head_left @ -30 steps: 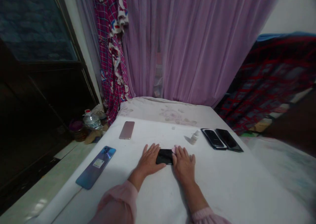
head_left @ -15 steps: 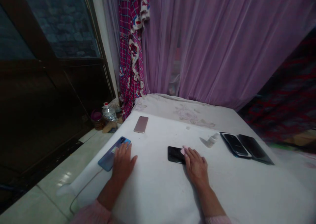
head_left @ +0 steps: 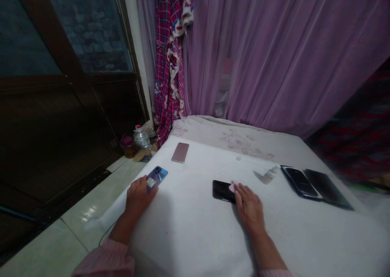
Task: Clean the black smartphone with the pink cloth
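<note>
My left hand (head_left: pixel 138 195) lies over the lower part of a blue phone (head_left: pixel 160 173), fingers along one side and thumb along the other. A pale label shows on this phone's back, below its camera. Beneath my right hand (head_left: pixel 250 206) is the right end of a black phone (head_left: pixel 222 190), flat on the white cloth. Between my right fingers and that phone's surface is a small pink pad or cloth (head_left: pixel 232 187), mostly covered by the hand. A pinkish phone (head_left: pixel 180 152) lies face down farther back.
Right of the black phone, a small clear bottle (head_left: pixel 269 174) stands tilted in view. A dark phone on a case-like sheet (head_left: pixel 301 182) and a dark flat panel (head_left: pixel 329 187) lie at far right. A water bottle (head_left: pixel 141 138) and a jar (head_left: pixel 128 145) stand on the floor, left.
My left hand has slid left and down, from resting on the blue phone's edge to closing around its lower part. My right hand stays on the black phone. The view has shifted slightly.
</note>
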`<state>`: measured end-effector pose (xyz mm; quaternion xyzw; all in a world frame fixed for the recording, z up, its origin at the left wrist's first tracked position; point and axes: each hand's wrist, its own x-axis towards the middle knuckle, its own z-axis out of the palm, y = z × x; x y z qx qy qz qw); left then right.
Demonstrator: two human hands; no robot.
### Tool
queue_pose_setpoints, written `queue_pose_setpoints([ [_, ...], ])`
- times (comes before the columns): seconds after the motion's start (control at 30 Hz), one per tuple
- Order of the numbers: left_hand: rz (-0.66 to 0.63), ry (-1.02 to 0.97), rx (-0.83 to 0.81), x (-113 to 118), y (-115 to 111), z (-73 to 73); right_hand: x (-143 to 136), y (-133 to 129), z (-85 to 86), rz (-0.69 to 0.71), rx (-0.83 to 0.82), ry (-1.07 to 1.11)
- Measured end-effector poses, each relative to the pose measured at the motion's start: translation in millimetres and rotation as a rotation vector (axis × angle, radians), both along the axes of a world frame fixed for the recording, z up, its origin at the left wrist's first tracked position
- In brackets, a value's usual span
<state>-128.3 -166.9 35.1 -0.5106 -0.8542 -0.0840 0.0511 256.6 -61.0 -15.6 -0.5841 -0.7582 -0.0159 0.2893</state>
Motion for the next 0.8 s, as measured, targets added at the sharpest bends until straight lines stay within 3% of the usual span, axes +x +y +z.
queue_pose_setpoints([
  [0.3,-0.001,-0.024,-0.003,-3.2,7.5,2.2,0.4,1.2,-1.0,0.027,0.042,0.023],
  [0.53,-0.001,-0.088,0.108,-7.1,10.4,5.2,1.0,1.6,-2.3,0.037,0.033,0.047],
  [0.63,0.054,-0.384,0.168,-14.2,13.9,12.7,1.0,1.9,-2.2,0.039,0.018,0.054],
  [0.8,0.132,-1.249,0.260,-23.3,19.3,28.7,0.6,2.0,-2.3,0.032,0.000,0.070],
])
